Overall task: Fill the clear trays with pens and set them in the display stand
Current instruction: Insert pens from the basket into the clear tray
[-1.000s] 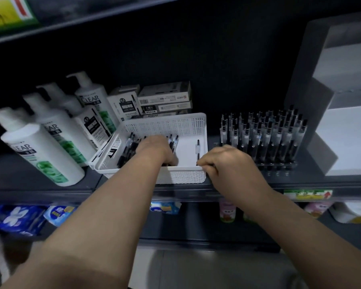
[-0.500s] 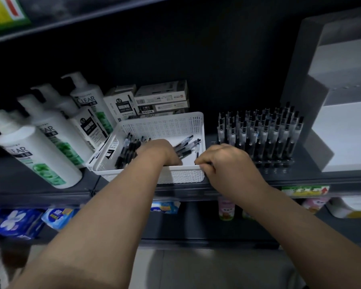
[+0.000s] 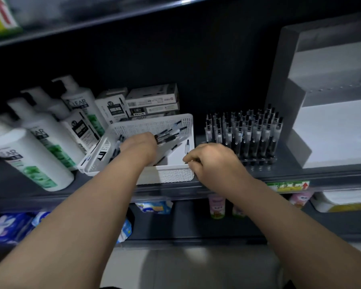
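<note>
Several black-and-clear pens [image 3: 169,133], gripped in the curled left hand [image 3: 139,147], fan over the white perforated plastic basket [image 3: 146,125] whose rim the right hand [image 3: 215,161] pinches; likely gathering, with upright slotting into the clear plastic tray [image 3: 258,161] alongside next.

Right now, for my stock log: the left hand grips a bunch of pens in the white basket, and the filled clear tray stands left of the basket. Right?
No: the head view shows the filled clear tray right of the white basket, not left. The left hand does grip the pens.
</note>
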